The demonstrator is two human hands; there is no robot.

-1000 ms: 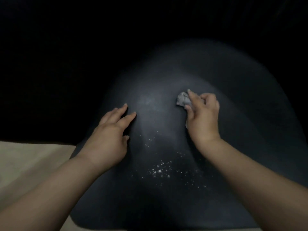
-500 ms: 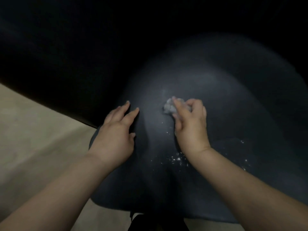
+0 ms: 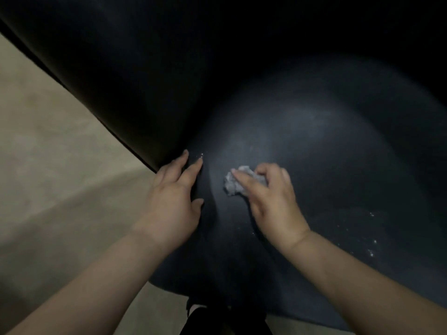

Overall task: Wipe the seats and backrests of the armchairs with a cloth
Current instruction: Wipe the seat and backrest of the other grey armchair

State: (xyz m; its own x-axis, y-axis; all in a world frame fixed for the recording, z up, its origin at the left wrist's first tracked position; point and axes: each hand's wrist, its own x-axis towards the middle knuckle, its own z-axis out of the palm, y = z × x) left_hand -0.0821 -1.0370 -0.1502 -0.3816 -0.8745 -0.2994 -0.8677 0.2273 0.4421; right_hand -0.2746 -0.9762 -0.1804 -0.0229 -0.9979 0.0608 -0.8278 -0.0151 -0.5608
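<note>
At the bottom centre of the frame, a dark shoe (image 3: 205, 317) stands on the beige floor (image 3: 48, 189). Above it, the left hand (image 3: 173, 204) rests flat, fingers spread, on the dark armchair seat (image 3: 326, 165). Just right of it, the right hand (image 3: 271, 201) pinches a crumpled grey cloth (image 3: 233, 182) against the seat. White specks (image 3: 371, 247) dot the lower right. Farther up, the black backrest (image 3: 145, 68) fills the upper frame. No writing is visible.

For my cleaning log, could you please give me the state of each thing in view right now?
Cloth: crumpled, pressed on the seat under the right hand.
Right hand: grips the cloth.
Left hand: flat on the seat, fingers straight, holding nothing.
Seat: dark, white specks on its right part.
Backrest: dark, too dim to judge.
</note>
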